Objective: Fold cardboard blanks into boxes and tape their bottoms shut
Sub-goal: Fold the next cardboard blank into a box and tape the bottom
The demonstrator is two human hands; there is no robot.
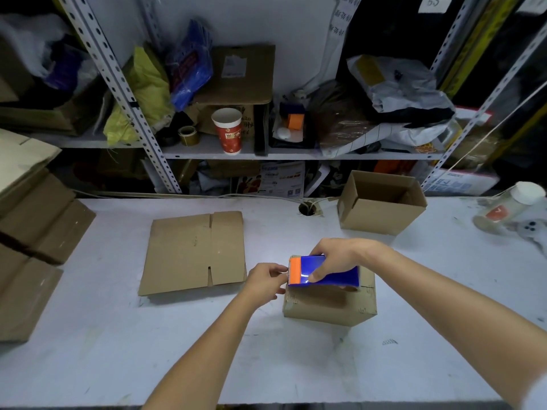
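Found the right hand (pixel 337 257) clamped over a blue plastic tape dispenser with an orange front end (pixel 324 273), thumb on the near side, fingers across the top. Found the left hand (pixel 265 281) just beside that orange end, thumb and forefinger pinched together at the dispenser's mouth. Presumably pinching the free end of clear tape, though cannot make out the tape itself. Noted the dispenser held over a small brown cardboard box (pixel 328 306) standing closed side up on the white tabletop (pixel 118 350); cannot tell whether touching. Judged as the start of a taping pass along the bottom seam.

Risks from here:
- Loss of the tape end from the pinch — snapping back onto the roll and costing a fresh hunt for the edge.
- Folding of the tape onto itself or onto the fingers, given a slack pull.
- Skewed lay across the seam, with neither hand steadying the box — light, empty, likely to slide or tip under the dispenser's drag.
- Springing up of the flaps before being stuck down.
- Nicking of the left fingertips on the cutter, being so near the mouth.

Further out: flat brown cardboard blanks (pixel 192 253) left of the box, well apart; an open-topped brown cardboard box (pixel 381 202) behind on the right. No interference expected from either.
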